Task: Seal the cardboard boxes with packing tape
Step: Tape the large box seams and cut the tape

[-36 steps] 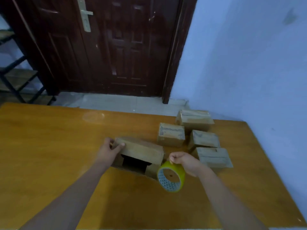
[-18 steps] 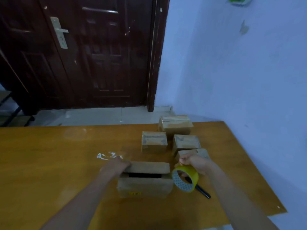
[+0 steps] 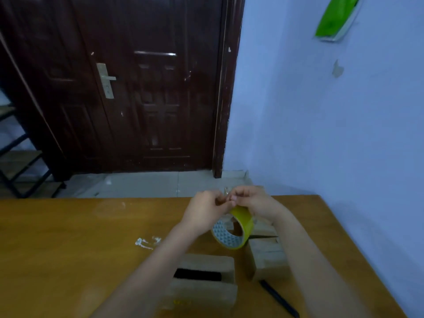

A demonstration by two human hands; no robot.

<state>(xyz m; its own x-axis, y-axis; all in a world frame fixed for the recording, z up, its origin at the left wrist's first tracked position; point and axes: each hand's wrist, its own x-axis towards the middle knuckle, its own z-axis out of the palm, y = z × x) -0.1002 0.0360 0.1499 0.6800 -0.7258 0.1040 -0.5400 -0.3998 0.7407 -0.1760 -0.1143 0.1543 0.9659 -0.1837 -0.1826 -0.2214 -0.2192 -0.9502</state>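
Note:
A yellow roll of packing tape (image 3: pixel 238 226) hangs in the air above the wooden table (image 3: pixel 68 249). My right hand (image 3: pixel 250 200) grips the top of the roll. My left hand (image 3: pixel 206 203) meets it and pinches at the tape's loose end between the two hands. Below my forearms stands a cardboard box (image 3: pixel 204 281) with its top flaps parted, showing a dark gap. Another cardboard box (image 3: pixel 266 255) sits to its right, partly hidden by my right arm and the roll.
A black pen-like tool (image 3: pixel 280 299) lies on the table near the front right edge. White scraps (image 3: pixel 146 242) lie on the table left of my arms. A blue wall runs along the right, a dark door stands behind the table.
My left hand left the open box and rose to meet the right hand. The tape roll was lifted higher. The view tilted upward.

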